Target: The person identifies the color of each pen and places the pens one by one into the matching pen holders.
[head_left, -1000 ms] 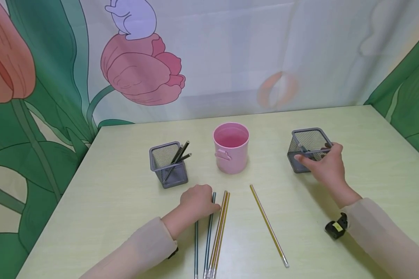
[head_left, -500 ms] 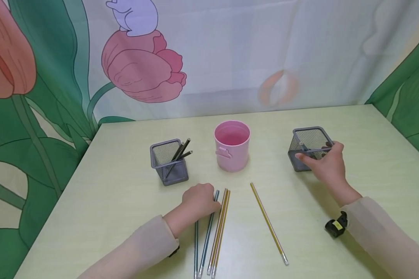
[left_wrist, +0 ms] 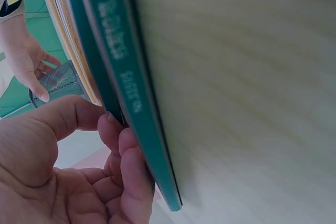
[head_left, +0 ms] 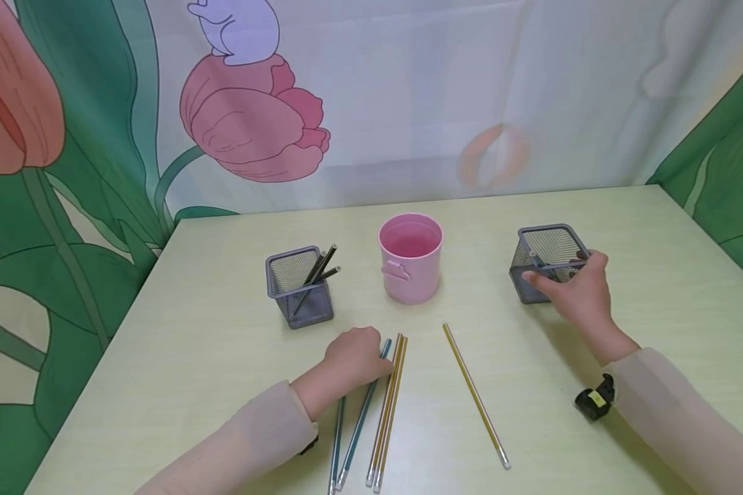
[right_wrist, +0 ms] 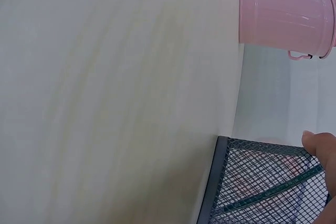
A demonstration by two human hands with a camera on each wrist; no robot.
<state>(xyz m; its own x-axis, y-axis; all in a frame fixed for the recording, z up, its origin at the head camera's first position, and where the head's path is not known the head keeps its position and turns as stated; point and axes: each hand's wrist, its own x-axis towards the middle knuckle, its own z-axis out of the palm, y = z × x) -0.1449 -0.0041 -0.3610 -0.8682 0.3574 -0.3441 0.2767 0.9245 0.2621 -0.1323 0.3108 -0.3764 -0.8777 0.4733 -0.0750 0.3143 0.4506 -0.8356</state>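
Down at the near middle of the surface, here's the left hand, its grip pinching the two teal pencils between thumb and bent fingers, their near ends close together! Just to the right, a bundle of yellow pencils lies side by side, and further right a lone yellow pencil rests on a slant. Over on the right, the right hand has its grip clasped on the rim of the right mesh holder, a green shaft showing through the mesh. Far middle, the pink bucket stands upright; left of it, black pencils lean out of the left mesh holder.
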